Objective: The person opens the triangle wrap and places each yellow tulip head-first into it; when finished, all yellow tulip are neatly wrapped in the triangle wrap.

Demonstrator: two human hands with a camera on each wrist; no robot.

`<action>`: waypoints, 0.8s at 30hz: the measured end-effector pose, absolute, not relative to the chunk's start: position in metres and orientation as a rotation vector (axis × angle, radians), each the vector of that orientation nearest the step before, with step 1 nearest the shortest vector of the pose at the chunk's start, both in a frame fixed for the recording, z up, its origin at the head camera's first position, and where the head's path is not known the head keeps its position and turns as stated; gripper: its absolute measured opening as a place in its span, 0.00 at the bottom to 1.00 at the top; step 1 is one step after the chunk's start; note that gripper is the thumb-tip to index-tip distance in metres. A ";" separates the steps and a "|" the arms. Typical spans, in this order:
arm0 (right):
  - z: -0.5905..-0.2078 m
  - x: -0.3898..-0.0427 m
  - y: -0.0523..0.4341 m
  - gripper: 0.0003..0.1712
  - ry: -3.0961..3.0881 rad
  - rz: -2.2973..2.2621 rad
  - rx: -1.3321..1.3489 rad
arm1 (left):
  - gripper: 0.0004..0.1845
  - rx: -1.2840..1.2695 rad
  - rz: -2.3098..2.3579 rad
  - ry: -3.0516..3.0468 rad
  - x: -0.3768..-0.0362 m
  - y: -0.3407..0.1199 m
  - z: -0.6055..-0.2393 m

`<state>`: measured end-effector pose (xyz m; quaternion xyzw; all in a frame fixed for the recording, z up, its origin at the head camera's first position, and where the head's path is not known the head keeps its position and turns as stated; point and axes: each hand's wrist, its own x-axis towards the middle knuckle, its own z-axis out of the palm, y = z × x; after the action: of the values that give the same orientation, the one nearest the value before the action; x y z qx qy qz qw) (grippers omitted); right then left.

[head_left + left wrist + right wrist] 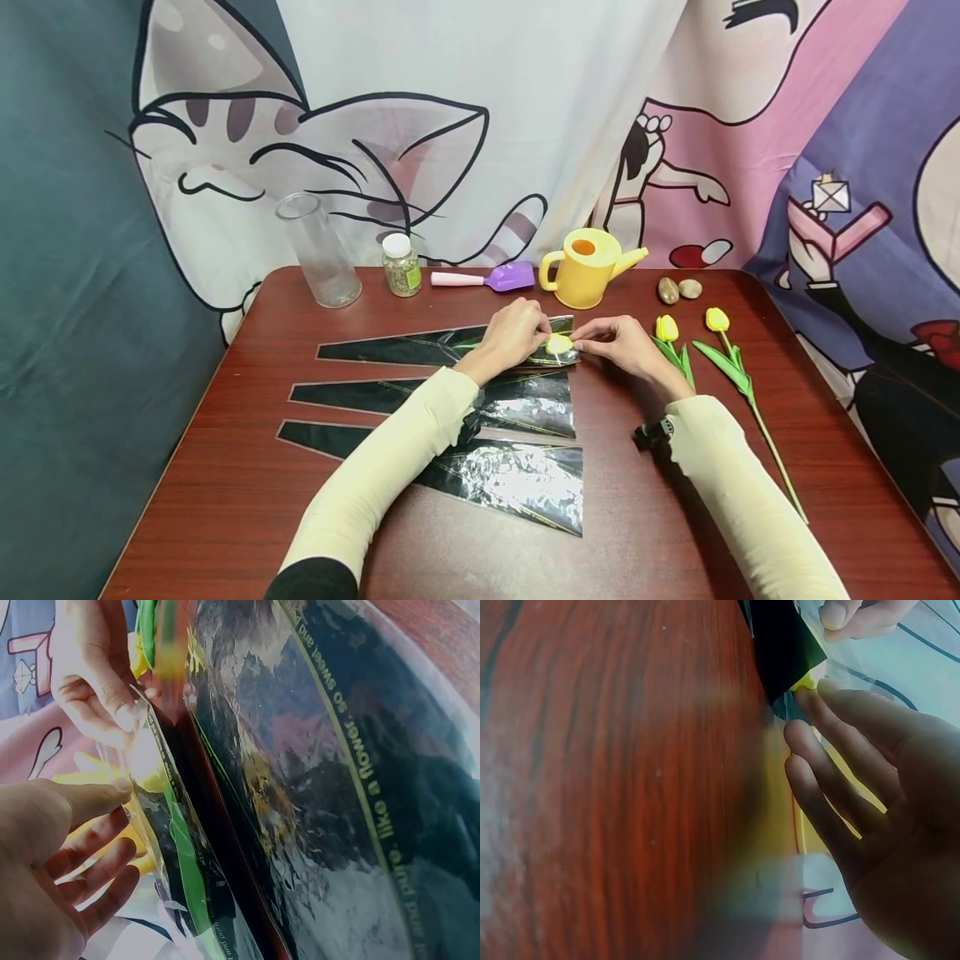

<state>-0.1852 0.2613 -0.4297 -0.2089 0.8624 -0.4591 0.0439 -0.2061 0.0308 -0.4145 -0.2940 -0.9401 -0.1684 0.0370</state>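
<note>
both hands [513, 333] [622, 343] at glossy tapered black sleeve [442, 346], yellow tulip [558, 343] inside

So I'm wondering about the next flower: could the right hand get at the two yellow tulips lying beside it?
Probably yes. The tulips lie on the table just right of the right hand, nothing between, but that hand now pinches the sleeve.

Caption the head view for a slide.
Both hands hold a yellow tulip inside the top black flower sleeve on a wooden table.
</note>
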 end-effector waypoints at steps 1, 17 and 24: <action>-0.434 -0.187 0.264 0.09 2.650 -1.404 -0.628 | 0.03 -0.902 -0.520 -2.883 -0.206 0.031 -0.415; -0.413 -0.155 0.331 0.11 3.139 -1.144 -0.232 | 0.07 -1.023 -0.640 -2.842 -0.174 0.008 -0.403; -0.396 -0.112 0.356 0.10 3.253 -1.027 0.000 | 0.05 -1.205 -0.573 -2.873 -0.139 -0.004 -0.406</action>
<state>-0.1116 0.3562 -0.3962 -0.0001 0.9449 -0.2983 -0.1347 -0.1385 -0.0037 -0.4063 -0.3803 -0.9069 -0.1810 -0.0130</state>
